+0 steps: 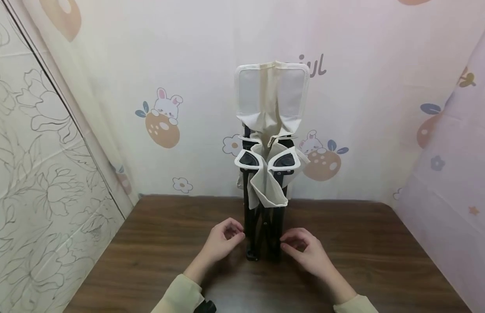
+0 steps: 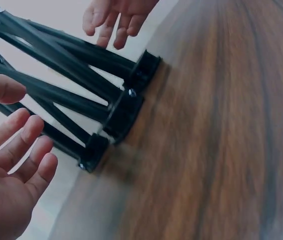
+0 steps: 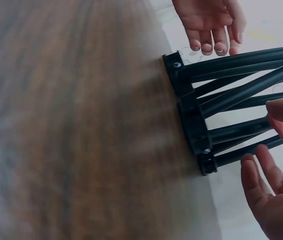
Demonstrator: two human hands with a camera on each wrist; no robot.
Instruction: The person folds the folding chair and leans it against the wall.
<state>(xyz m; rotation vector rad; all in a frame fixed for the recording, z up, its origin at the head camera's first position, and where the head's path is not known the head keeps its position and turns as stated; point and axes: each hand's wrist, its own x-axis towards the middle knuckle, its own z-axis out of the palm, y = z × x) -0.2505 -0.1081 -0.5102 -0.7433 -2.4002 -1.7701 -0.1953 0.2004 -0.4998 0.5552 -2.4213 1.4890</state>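
A folded camping chair (image 1: pixel 262 182) with cream fabric and black tubes stands upright on the brown wooden table, its legs bunched together. My left hand (image 1: pixel 223 241) is at the left of its lower legs, fingers loosely curved and fingertips right by the tube. On the other side my right hand (image 1: pixel 307 252) has thumb and fingers parted close to the right leg. In the left wrist view, the palm of the left hand (image 2: pixel 6 175) faces the black legs (image 2: pixel 71 102). The right wrist view has the right hand (image 3: pixel 281 200) beside the black feet (image 3: pixel 194 125), its fingers relaxed.
The wooden table (image 1: pixel 164 248) extends to both sides of the chair. Behind it hangs a pale curtain (image 1: pixel 203 108) with rabbit and strawberry prints, close to the chair's back. A flower-patterned panel (image 1: pixel 43 174) borders the left side, and a pinkish curtain (image 1: pixel 453 217) the right.
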